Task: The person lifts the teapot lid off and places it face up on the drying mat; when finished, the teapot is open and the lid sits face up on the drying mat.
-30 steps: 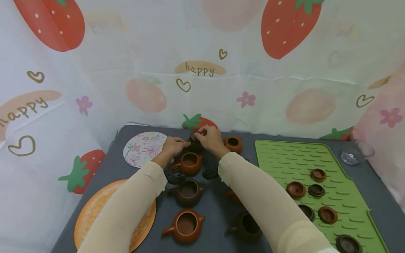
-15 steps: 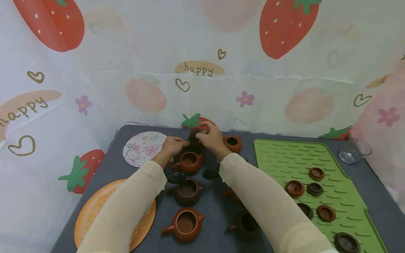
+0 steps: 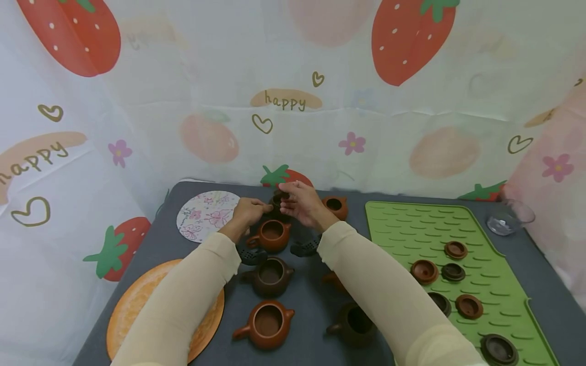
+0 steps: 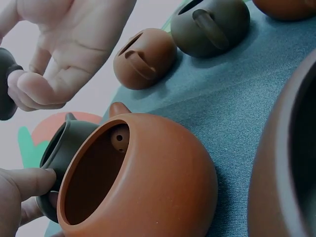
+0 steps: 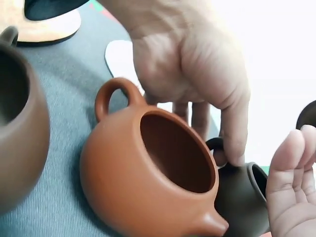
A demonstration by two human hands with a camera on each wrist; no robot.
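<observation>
At the back of the table, my left hand [image 3: 247, 212] pinches the handle of a small dark teapot [image 5: 242, 200], whose mouth is uncovered. My right hand [image 3: 304, 204] is raised just right of that pot. A dark round lid [image 4: 6, 84] is held by its knob in the right fingertips, apart from the pot, in the left wrist view. Only an edge of the lid shows in the right wrist view. In front of the dark pot stands an orange-brown teapot [image 3: 273, 235] without a lid. Another lidless orange teapot [image 3: 335, 206] sits to the right.
Nearer me are a brown teapot [image 3: 271, 275], an orange teapot [image 3: 268, 324] and a dark teapot [image 3: 354, 325]. Several lids lie upturned on the green mat [image 3: 403, 223] at right. A glass cup [image 3: 505, 221] stands beyond it. An orange round mat [image 3: 146, 284] and a floral disc [image 3: 194, 208] lie left.
My right hand has lifted the lid off the dark teapot and turned so its palm shows more. The left hand keeps its hold on the pot. The head view has shifted slightly.
</observation>
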